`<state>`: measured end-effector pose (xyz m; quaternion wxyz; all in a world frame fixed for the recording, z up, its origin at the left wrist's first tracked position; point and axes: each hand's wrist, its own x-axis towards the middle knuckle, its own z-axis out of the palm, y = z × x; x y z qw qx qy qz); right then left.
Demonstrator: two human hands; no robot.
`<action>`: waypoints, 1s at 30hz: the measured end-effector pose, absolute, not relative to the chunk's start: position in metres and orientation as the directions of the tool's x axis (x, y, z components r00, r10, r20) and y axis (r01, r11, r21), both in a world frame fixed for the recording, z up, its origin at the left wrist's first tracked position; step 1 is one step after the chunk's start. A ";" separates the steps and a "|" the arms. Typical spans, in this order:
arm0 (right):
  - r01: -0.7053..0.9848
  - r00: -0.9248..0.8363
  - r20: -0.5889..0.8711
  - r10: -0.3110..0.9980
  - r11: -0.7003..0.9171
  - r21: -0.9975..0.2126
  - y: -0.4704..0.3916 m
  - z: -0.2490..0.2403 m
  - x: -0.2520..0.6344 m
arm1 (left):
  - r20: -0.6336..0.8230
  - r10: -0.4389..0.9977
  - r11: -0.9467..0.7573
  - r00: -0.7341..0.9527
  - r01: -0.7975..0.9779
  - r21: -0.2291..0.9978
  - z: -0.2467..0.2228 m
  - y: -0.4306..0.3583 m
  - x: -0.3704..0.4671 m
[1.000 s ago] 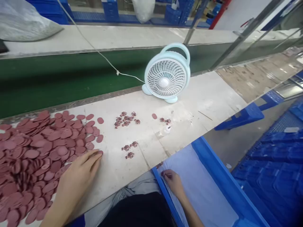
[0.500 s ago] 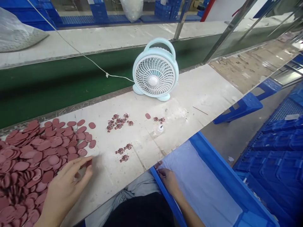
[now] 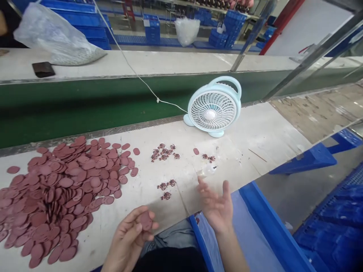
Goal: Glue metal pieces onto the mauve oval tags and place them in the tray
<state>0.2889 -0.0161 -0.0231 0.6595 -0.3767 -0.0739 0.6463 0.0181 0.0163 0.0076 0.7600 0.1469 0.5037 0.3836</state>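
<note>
Holding one oval disc [image 3: 145, 220] at the lower middle of the frame, the left hand [image 3: 129, 238] has its thumb pressed on the near face and its fingers closed behind, so the piece is clamped between them. The right hand [image 3: 217, 207], right of centre, is blurred, its fingers spread apart with nothing visible in them; a small bottle [image 3: 210, 170] lies just beyond the fingertips, and whether they touch it cannot be told.

The disc looks thin, flat and matt, probably very light and fairly stiff, perhaps leather-like or a dense foam; the material cannot be confirmed. Its dull surface suggests little slipping and little risk of breaking, though a hard squeeze might bend it. A pinch across the faces near the rim should be enough, leaving most of the face free.

Similar discs fill the pile [image 3: 65, 185] at the left of the frame, overlapping so closely that two could come up together; those at its right edge, lying flat on the desk [image 3: 127, 200], seem easier to take by the rim. The small brown pieces [image 3: 164, 152] near the centre look spindly and likely more delicate.
</note>
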 end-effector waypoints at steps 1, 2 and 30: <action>-0.879 0.123 -0.335 0.934 -0.054 -0.475 0.000 -0.025 0.287 | -0.640 0.729 0.667 0.242 -0.457 0.588 0.007 0.013 0.022; -0.923 0.102 -0.291 0.951 -0.018 -0.385 0.015 -0.026 0.286 | -0.623 0.730 0.670 0.280 -0.471 0.573 0.006 0.011 0.023; -0.137 0.425 -0.056 0.904 0.003 -0.991 -0.022 0.034 0.154 | -0.510 0.725 0.682 0.463 -0.586 0.437 -0.005 0.002 0.014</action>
